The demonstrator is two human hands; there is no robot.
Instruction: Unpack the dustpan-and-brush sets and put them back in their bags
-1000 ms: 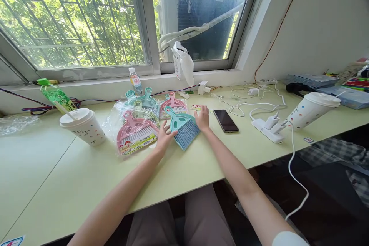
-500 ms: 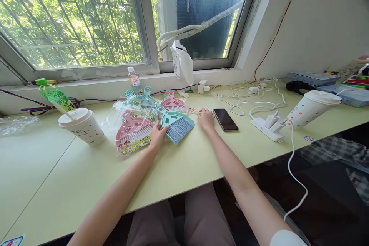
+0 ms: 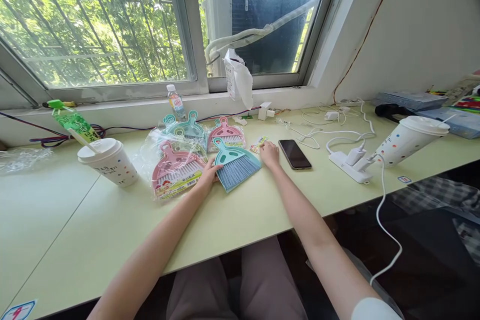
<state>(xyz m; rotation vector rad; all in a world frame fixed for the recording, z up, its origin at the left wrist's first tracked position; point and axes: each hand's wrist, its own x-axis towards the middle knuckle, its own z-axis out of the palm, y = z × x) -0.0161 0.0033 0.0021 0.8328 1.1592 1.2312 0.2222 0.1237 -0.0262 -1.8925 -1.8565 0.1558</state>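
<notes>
My left hand (image 3: 208, 176) is closed on the left edge of a small dustpan (image 3: 225, 154), teal, with a blue-bristled brush (image 3: 239, 171) nested in it. Its handle points away from me. My right hand (image 3: 269, 154) pinches a small printed card (image 3: 258, 144), yellow and colourful, flat on the table right of the dustpan. Left of my left hand lies a pink dustpan set (image 3: 176, 165) in clear plastic wrap. Behind it are a wrapped teal set (image 3: 187, 129) and another pink set (image 3: 226, 133).
A black phone (image 3: 294, 154) lies beside my right hand. Paper cups stand at left (image 3: 112, 165) and right (image 3: 407, 142). A white power strip (image 3: 348, 167) trails cables. Two bottles, green (image 3: 77, 122) and clear (image 3: 176, 103), are near the sill.
The teal dustpan and brush have shifted slightly right and turned a little in my left hand. The printed card has tilted up and now shows more beside my right fingers.
</notes>
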